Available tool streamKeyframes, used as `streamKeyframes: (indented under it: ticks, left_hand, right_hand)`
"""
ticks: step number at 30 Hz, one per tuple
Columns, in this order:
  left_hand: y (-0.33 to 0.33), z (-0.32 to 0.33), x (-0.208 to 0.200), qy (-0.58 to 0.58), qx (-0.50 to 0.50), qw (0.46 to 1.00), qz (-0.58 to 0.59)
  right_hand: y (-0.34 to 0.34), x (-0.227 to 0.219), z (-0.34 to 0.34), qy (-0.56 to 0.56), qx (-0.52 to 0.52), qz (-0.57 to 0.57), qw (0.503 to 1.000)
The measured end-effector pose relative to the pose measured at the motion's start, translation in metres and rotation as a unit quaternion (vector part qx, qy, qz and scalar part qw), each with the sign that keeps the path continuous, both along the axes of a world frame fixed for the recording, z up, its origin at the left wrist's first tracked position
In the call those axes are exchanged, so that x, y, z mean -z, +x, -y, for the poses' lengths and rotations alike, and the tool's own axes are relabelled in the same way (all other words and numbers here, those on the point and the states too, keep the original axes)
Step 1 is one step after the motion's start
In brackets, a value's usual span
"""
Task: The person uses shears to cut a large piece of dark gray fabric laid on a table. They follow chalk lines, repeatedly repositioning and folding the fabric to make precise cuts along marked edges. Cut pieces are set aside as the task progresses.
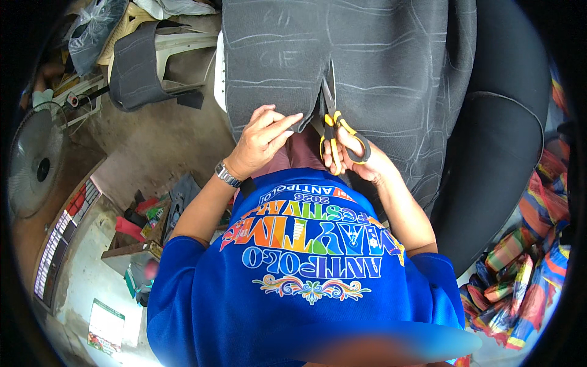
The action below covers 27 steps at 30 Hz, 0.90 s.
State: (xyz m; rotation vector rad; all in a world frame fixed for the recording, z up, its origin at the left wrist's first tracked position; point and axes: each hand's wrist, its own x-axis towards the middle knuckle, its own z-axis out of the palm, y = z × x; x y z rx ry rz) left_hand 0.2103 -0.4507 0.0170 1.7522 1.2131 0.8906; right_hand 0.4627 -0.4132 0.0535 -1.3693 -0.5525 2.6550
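Observation:
Dark grey fabric (391,79), marked with pale chalk-like lines, spreads in front of me and hangs toward my lap. My right hand (362,158) grips scissors (331,113) with yellow and black handles. Their blades are parted and point away from me, at the top of a slit running in from the near edge of the cloth. Left of that slit, my left hand (263,136) pinches the cut edge between its fingers, the fabric corner curling up there. A metal watch circles my left wrist.
On the right lies a large black padded roll (498,153), with colourful checked cloth pieces (520,263) beyond it. Cut grey fabric drapes over a white chair (183,46) at the far left. A fan (38,162) stands left, above a box of odds and ends (131,248).

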Motion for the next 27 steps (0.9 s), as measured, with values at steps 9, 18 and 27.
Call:
streamKeyframes:
  ticks: [9, 18, 27]
  left_hand:
    - [0.001, 0.006, -0.005, 0.016, -0.013, 1.0, 0.004]
    - [-0.008, 0.015, -0.002, 0.009, -0.013, 0.999, 0.047]
    - [-0.015, 0.021, -0.001, -0.025, -0.024, 0.997, 0.067]
  right_hand:
    - [-0.028, 0.012, -0.027, -0.002, 0.073, 0.01, 0.997]
    - [-0.025, 0.002, -0.028, -0.028, 0.087, 0.053, 0.994]
    - [-0.034, 0.007, -0.038, 0.044, 0.075, 0.11, 0.99]
